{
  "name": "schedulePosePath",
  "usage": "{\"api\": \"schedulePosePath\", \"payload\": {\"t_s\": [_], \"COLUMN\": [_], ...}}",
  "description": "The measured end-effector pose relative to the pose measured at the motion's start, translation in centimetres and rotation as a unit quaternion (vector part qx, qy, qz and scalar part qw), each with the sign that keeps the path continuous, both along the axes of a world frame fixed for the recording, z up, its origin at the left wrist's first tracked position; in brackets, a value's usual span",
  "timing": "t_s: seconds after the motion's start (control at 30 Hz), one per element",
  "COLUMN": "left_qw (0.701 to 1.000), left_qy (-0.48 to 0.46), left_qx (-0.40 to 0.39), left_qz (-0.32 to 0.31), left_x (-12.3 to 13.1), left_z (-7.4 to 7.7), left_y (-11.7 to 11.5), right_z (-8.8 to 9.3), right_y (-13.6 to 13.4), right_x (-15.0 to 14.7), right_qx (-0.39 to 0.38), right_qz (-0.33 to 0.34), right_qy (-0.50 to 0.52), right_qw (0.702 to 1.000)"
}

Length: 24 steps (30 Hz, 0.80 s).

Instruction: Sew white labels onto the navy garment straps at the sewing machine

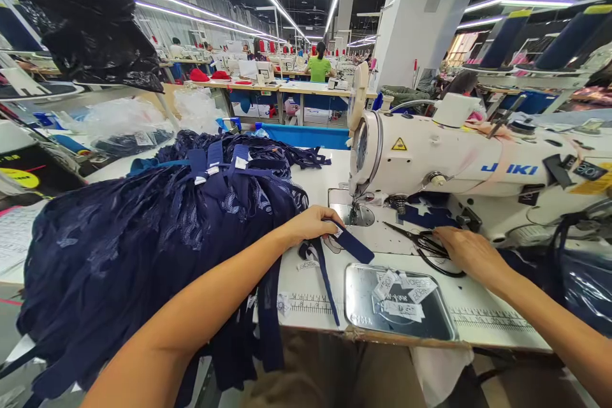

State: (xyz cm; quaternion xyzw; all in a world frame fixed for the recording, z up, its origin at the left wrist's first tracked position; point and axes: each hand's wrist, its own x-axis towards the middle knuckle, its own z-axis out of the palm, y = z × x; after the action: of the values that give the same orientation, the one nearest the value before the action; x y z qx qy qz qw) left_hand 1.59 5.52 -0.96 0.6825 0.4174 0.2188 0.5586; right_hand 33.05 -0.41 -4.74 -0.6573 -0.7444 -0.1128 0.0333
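My left hand point(313, 224) pinches a navy fabric strip point(354, 245) with a small white label, just in front of the needle area of a white sewing machine point(411, 150). A narrow navy strap point(327, 284) hangs below that hand over the table. My right hand point(466, 254) is closed at the black-handled scissors point(423, 242), which lie on the machine bed with blades pointing left. Its fingertips are partly hidden behind the handles. Between my arms, a shiny metal tray point(351, 296) holds several printed white labels point(406, 290).
A large heap of navy lace garments point(138, 236) covers the table's left side. Navy scraps point(425, 211) lie under the machine arm. A black plastic bag point(90, 13) hangs upper left. Ahead, a person in a green top point(319, 68) sits among other machines.
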Motion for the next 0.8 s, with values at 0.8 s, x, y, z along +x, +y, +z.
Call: {"api": "schedulePosePath", "payload": {"t_s": [0.8], "left_qw": [0.999], "left_qy": [0.006], "left_qx": [0.031], "left_qz": [-0.033], "left_x": [0.1], "left_z": [-0.5], "left_y": [-0.3], "right_z": [1.4], "right_y": [-0.5], "right_x": [-3.0], "right_qx": [-0.112], "right_qz": [-0.020], "right_qy": [-0.108], "right_qw": [0.988]}}
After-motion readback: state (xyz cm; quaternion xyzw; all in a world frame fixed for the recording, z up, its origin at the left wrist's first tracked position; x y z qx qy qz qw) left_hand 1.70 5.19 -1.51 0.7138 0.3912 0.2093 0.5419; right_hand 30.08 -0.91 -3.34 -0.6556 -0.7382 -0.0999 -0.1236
